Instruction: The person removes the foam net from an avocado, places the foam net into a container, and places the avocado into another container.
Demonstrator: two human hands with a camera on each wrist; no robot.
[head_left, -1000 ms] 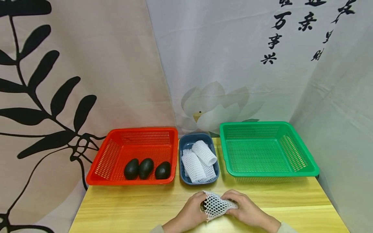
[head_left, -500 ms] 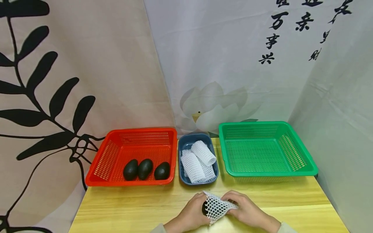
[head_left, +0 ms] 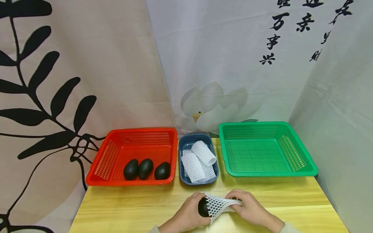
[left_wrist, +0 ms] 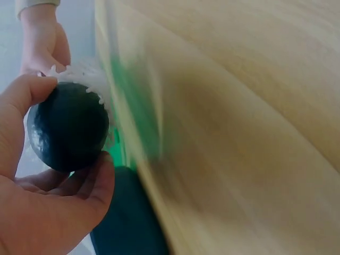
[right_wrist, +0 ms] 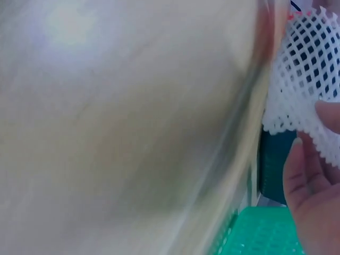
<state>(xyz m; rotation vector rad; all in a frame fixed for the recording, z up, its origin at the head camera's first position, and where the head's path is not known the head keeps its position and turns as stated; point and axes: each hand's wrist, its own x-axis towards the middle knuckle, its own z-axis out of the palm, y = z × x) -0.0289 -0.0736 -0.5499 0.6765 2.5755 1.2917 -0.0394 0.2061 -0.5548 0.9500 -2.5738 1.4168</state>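
Observation:
Near the table's front edge my left hand (head_left: 190,210) grips a dark avocado (head_left: 203,207), thumb on one side and fingers curled beneath, as the left wrist view shows. A white foam net sleeve (head_left: 218,204) covers the avocado's right-hand part, while its rounded left end is bare. My right hand (head_left: 249,207) pinches the sleeve's other end between thumb and fingers. In the right wrist view the mesh (right_wrist: 311,69) is stretched, with dark showing through its holes.
At the back left, a red basket (head_left: 99,161) holds three avocados (head_left: 145,168). A blue tray (head_left: 182,176) with several rolled net sleeves (head_left: 193,166) stands in the middle. To its right is a green basket (head_left: 266,155). Cloth hangs behind the wooden table (head_left: 131,207).
My right hand has shifted slightly right, drawing out the sleeve's end. More of the avocado's left end shows beside my left hand. The baskets and tray stay put.

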